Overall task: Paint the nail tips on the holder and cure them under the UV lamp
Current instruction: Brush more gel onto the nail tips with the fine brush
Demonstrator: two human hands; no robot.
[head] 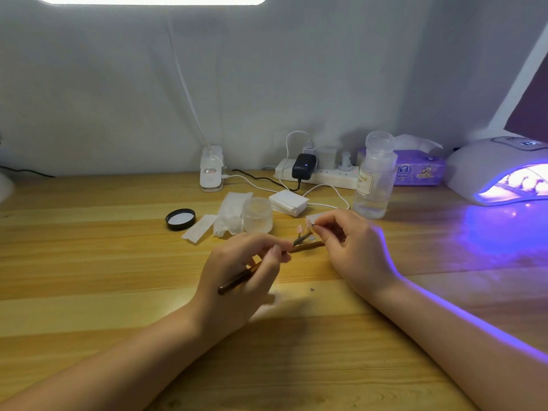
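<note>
Both forearms reach over the table, the left hand (237, 269) and right hand (353, 244) each pinching with curled fingers.

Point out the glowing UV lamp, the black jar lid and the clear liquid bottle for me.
White domed UV lamp (486, 161), head view, on its top shell.
Round black jar lid (180, 219), head view, on its centre.
Clear plastic liquid bottle (374, 185), head view, on its body.

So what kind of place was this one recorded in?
Probably a home nail-art desk, not a salon: a white dome UV lamp glowing purple, a clear plastic bottle labelled NAIL, and a white power strip crowded onto a pale wooden tabletop.
</note>
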